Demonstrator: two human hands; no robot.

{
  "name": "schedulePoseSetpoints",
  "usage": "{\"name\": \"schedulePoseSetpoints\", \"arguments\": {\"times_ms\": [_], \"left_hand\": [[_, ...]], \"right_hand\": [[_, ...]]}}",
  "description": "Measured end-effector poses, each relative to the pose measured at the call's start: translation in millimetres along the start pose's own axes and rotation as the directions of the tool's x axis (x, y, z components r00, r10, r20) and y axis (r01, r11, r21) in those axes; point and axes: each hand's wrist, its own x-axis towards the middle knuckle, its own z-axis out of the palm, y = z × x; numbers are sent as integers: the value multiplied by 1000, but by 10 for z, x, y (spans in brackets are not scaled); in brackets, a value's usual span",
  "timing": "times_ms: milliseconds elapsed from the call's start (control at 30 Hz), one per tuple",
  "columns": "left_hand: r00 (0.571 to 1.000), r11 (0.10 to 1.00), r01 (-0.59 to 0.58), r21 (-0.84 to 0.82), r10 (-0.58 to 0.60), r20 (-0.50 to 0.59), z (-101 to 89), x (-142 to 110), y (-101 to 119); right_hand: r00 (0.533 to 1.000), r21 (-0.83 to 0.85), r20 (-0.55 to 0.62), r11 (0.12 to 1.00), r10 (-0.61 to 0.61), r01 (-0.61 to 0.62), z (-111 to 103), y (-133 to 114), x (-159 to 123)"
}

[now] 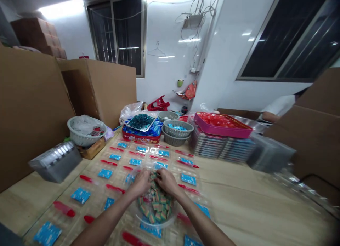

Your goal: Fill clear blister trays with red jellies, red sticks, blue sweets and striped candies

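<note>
near the desk's (239,203) left edge i see a grey box (57,162) and, behind it, a white basket (85,138) with clear plastic inside. rightward from there, clear trays (92,194) spread between the near and far edges. that part looks well along to me: blue packets (81,195) and red sticks (63,208) lie across them row after row, though some near spots are hidden.

above the trays, towards the near edge, is a clear bowl (156,224) heaped with striped pieces (159,206). i spot none of those in the trays, so i'd judge that portion undone. the left hand (142,184) reaches over the bowl's far side with fingers curled down; the right hand (167,182) bends in just beside it. both seem to be among the pieces, but i can't make out whether either grips one.

by the far edge, beyond the trays, blue-green pieces (140,121) sit piled up, then grey baskets (176,141) with more blue packets. further right, a pink tray (223,130) of red things rests on stacked cases (220,145).
</note>
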Motion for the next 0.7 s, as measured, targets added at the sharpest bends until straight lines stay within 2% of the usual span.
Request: {"name": "schedulePoseSetpoints", "arguments": {"times_ms": [100,333,500,600,667,700], "left_hand": [[1000,995,-10,100,10,4,-5,43,15],[999,993,-35,109,35,2,42,53,-45],[998,1000,-11,20,13,-67,60,75,-102],[992,1000,25,-11,-26,-122,30,79,-135],[985,996,22,-88,-37,-171,-7,52,-117],[982,981,16,-191,-52,-183,-25,27,-92]], "right_hand": [[1000,-31,24,1000,-7,7,29,-31,47],[997,87,40,995,-60,57,60,19,61],[995,278,-67,957,-68,84,86,55,-14],[995,477,-100,876,-15,61,106,95,-57],[997,658,-71,753,32,23,114,109,-78],[998,744,-43,668,50,-2,113,105,-88]]}}
